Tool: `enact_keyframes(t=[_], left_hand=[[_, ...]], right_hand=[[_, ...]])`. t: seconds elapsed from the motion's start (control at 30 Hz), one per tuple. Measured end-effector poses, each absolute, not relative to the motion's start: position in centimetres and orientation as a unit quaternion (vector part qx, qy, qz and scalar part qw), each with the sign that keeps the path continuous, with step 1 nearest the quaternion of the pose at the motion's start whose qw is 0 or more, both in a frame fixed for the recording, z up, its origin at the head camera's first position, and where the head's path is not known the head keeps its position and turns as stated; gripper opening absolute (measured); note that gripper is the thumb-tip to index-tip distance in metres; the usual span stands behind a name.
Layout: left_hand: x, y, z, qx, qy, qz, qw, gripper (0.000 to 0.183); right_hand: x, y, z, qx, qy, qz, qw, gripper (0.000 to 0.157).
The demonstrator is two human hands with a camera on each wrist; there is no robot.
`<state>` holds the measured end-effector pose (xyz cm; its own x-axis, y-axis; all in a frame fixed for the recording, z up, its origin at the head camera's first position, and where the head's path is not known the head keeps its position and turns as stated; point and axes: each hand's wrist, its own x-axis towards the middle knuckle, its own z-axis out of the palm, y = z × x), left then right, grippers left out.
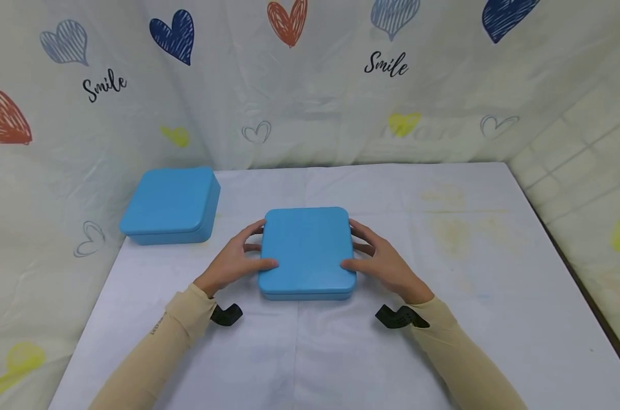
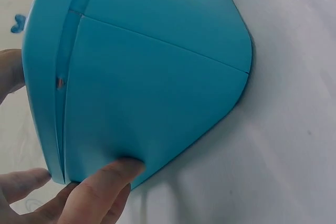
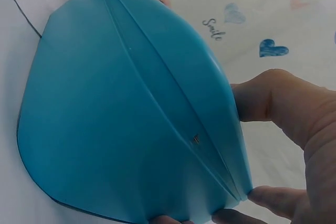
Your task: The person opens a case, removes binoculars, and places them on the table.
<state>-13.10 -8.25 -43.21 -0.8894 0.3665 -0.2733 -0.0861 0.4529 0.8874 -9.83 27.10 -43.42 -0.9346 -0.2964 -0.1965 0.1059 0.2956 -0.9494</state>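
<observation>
The gripped blue box (image 1: 307,250) is located at the middle of the white table (image 1: 494,347); contact with the tabletop cannot be confirmed. The left hand (image 1: 230,262) and the right hand (image 1: 390,265) each grasp one side of this box, thumb over the top edge and fingers along the wall. This opposed hold presumably serves to balance and level the box. The second blue box (image 1: 168,199) is situated at the table's far left corner, probably set apart so that it does not obstruct the hands. Count: boxes, two; hands, two; black wrist brackets (image 1: 228,315), two; table, one
</observation>
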Motion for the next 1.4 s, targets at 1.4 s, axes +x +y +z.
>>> enact_keyframes(t=[1.4], left_hand=[[-14.6, -0.5, -43.7, 0.093, 0.818, 0.521, 0.225, 0.104]], right_hand=[[-11.0, 35.3, -43.0, -0.058, 0.804, -0.564, 0.178, 0.095]])
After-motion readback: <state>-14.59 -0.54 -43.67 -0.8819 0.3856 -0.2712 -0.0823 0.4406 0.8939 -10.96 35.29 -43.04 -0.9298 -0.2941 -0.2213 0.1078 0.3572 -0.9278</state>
